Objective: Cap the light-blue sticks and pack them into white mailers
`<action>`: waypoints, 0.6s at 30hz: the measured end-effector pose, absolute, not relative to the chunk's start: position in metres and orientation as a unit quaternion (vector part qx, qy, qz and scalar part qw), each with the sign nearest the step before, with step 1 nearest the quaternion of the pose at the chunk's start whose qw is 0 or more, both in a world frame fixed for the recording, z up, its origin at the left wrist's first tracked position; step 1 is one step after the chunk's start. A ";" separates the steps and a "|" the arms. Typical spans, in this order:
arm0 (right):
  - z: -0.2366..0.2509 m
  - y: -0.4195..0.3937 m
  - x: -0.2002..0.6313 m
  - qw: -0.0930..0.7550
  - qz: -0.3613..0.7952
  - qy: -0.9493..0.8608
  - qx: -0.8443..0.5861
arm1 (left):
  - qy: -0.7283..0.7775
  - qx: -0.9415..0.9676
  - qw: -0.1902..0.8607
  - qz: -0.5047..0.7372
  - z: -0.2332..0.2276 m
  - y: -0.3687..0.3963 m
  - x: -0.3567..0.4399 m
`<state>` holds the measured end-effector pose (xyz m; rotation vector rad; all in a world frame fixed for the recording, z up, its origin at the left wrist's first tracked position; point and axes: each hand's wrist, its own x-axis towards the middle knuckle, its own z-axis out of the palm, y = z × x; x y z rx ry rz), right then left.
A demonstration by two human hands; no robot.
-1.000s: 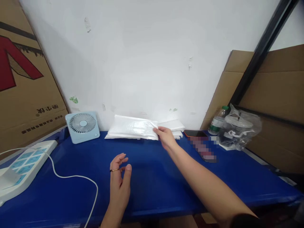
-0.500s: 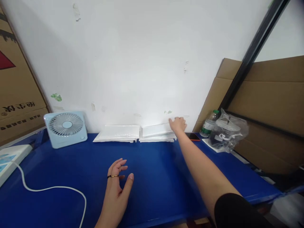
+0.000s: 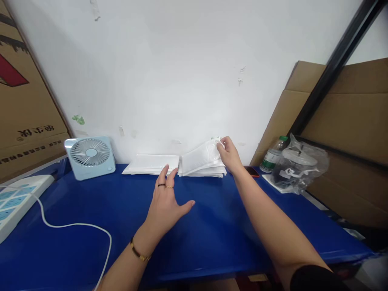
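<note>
Packet [image 3: 198,157], white, right end raised over the right stack [image 3: 209,172]
Your right hand [image 3: 229,151] pinches that end; your left hand [image 3: 166,204] spreads over the blue table [image 3: 212,234]. A clear bag [image 3: 321,159] encloses a lidded cup [image 3: 287,171] beside the bottle [image 3: 270,157].

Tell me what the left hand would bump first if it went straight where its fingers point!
Probably the left pile of white packets: the left hand points that way. Its height is hard to tell, so it might pass over them and meet the wall.
</note>
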<state>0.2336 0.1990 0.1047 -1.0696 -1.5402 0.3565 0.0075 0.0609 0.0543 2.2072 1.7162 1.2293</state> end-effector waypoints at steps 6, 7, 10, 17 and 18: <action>0.090 0.136 0.215 0.629 0.478 -0.546 -0.280 | 0.556 0.776 -0.042 0.295 0.069 0.088 0.031; 0.084 0.132 0.215 0.637 0.501 -0.516 -0.277 | 0.551 0.788 -0.014 0.273 0.065 0.089 0.035; 0.064 0.129 0.219 0.672 0.531 -0.429 -0.286 | 0.547 0.801 0.075 0.232 0.049 0.089 0.047; 0.030 0.144 0.254 0.647 0.455 -0.444 -0.422 | 0.587 0.796 0.048 0.138 0.038 0.103 0.038; 0.024 0.147 0.260 0.624 0.443 -0.456 -0.455 | 0.592 0.798 0.027 0.105 0.042 0.105 0.030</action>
